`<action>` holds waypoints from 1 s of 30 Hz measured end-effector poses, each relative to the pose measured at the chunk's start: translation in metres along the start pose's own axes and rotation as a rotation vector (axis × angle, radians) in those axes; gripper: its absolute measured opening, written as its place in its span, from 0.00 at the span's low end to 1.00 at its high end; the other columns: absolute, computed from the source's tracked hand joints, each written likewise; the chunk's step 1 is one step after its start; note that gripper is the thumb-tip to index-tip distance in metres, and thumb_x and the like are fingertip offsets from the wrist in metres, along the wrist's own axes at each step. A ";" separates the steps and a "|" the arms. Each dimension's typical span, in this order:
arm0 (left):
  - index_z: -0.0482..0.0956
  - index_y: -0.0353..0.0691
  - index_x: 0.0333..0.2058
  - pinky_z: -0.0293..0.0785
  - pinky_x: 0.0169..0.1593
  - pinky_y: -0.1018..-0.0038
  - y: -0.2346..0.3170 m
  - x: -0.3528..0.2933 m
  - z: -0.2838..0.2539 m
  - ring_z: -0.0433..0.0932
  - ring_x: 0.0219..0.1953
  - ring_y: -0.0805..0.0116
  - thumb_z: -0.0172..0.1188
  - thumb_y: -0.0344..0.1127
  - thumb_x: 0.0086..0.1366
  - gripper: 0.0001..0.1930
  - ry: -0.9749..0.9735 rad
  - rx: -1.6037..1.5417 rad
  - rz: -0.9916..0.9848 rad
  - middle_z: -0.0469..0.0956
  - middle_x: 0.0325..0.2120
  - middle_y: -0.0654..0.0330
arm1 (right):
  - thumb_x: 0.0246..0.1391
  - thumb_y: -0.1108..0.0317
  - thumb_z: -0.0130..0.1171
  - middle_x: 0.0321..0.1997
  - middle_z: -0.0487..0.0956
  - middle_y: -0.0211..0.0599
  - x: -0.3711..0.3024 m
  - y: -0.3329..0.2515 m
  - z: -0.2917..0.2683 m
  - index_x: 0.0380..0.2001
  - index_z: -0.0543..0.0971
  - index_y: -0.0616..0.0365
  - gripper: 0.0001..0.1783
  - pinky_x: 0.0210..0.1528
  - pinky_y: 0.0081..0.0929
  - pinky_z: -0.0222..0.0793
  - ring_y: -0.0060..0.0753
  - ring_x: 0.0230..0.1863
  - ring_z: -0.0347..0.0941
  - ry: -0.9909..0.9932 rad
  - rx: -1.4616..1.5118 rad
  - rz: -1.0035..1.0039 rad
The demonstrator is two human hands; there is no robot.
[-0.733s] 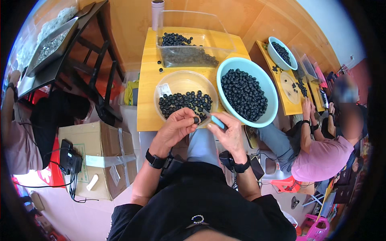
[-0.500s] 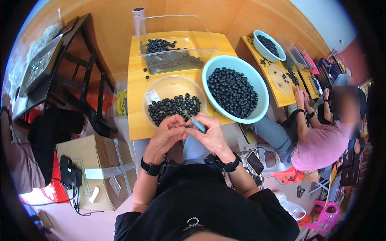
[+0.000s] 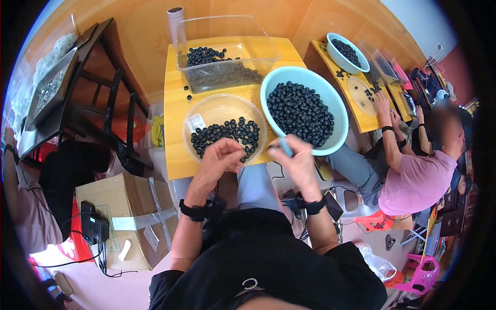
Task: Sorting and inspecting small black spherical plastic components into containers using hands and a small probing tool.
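Observation:
My right hand (image 3: 298, 164) is closed around a small light-blue tool (image 3: 285, 146), beside the near edge of the blue basin (image 3: 267, 111). A dark spot shows at its fingertips, too small to name. Over the near rim of a round clear plastic tray (image 3: 192, 111), my left hand (image 3: 219, 161) has thumb and fingertips pinched together. Whatever may be between them is hidden. Small round black bead-like pieces (image 3: 227, 133) lie in the tray's near half. Many more of these pieces (image 3: 299, 113) fill the basin.
A clear rectangular bin (image 3: 227, 39) with black pieces stands at the back of the yellow table (image 3: 175, 155), near a pink flask (image 3: 175, 26). A cardboard box (image 3: 116, 196) is at left. At right, a person in pink (image 3: 416, 183) works at another table (image 3: 368, 124).
My hands have come apart. The right one has moved right and slightly up with the blue tool, towards the basin. My left has shifted a little right and up, over the tray's near rim.

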State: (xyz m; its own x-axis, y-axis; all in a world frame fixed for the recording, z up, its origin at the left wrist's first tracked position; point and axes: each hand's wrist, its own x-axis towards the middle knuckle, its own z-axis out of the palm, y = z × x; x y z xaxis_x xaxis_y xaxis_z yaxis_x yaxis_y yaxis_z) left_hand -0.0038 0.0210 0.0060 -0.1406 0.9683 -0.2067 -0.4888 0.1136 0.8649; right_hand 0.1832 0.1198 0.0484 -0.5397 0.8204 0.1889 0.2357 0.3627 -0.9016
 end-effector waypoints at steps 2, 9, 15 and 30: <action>0.75 0.36 0.36 0.75 0.29 0.83 -0.002 0.006 -0.012 0.76 0.25 0.78 0.57 0.27 0.59 0.06 0.150 0.178 0.090 0.76 0.26 0.63 | 0.42 0.73 0.64 0.25 0.76 0.26 0.010 0.014 -0.025 0.31 0.81 0.60 0.09 0.31 0.16 0.63 0.15 0.28 0.67 0.207 -0.056 0.047; 0.78 0.32 0.30 0.73 0.29 0.79 -0.018 0.016 -0.025 0.76 0.24 0.75 0.60 0.25 0.54 0.05 0.214 0.571 0.188 0.78 0.22 0.61 | 0.45 0.76 0.62 0.32 0.78 0.36 0.014 0.030 -0.066 0.39 0.78 0.63 0.14 0.37 0.21 0.67 0.23 0.32 0.72 0.504 -0.319 0.049; 0.78 0.32 0.28 0.73 0.31 0.76 -0.026 0.034 -0.003 0.76 0.23 0.73 0.62 0.25 0.48 0.06 0.199 0.866 0.222 0.78 0.20 0.58 | 0.44 0.77 0.62 0.24 0.71 0.38 0.003 0.039 -0.040 0.35 0.77 0.66 0.11 0.29 0.25 0.63 0.31 0.24 0.69 0.416 -0.338 -0.099; 0.75 0.34 0.27 0.72 0.35 0.64 -0.054 0.082 0.012 0.75 0.30 0.49 0.58 0.21 0.43 0.08 0.121 1.174 0.482 0.74 0.25 0.49 | 0.44 0.77 0.61 0.21 0.72 0.41 -0.003 0.035 -0.029 0.32 0.78 0.66 0.09 0.25 0.28 0.62 0.35 0.21 0.69 0.380 -0.373 -0.138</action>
State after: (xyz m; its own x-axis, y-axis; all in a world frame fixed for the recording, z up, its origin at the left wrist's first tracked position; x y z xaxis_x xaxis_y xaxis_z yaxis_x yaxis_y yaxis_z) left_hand 0.0218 0.0969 -0.0522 -0.1987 0.9467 0.2536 0.6767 -0.0546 0.7342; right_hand 0.2168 0.1431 0.0273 -0.2720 0.8310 0.4852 0.4915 0.5535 -0.6724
